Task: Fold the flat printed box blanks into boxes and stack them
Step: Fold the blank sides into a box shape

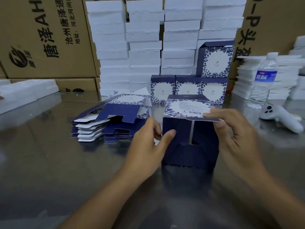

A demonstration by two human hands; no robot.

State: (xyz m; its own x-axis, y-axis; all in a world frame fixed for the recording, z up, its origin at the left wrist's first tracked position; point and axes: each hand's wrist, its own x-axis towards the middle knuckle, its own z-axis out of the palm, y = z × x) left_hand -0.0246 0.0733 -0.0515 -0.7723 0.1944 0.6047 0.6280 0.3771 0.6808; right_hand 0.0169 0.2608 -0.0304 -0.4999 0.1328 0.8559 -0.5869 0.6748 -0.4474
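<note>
The left hand (pixel 148 146) clamps the half-folded box (pixel 189 146) at nine o'clock while the right hand (pixel 236 134) pinches its top flap (pixel 181 107) at two o'clock.

Reflective metal table (pixel 41 162), pile of flat box blanks (pixel 107 123) at left, part-folded box (pixel 189 151) upright at centre, three folded boxes (pixel 188 88) behind, water bottle (pixel 264 80), white controller (pixel 280 116) at right.

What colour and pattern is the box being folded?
The box is dark navy, its top panel white with blue leaf print; head view.
</note>
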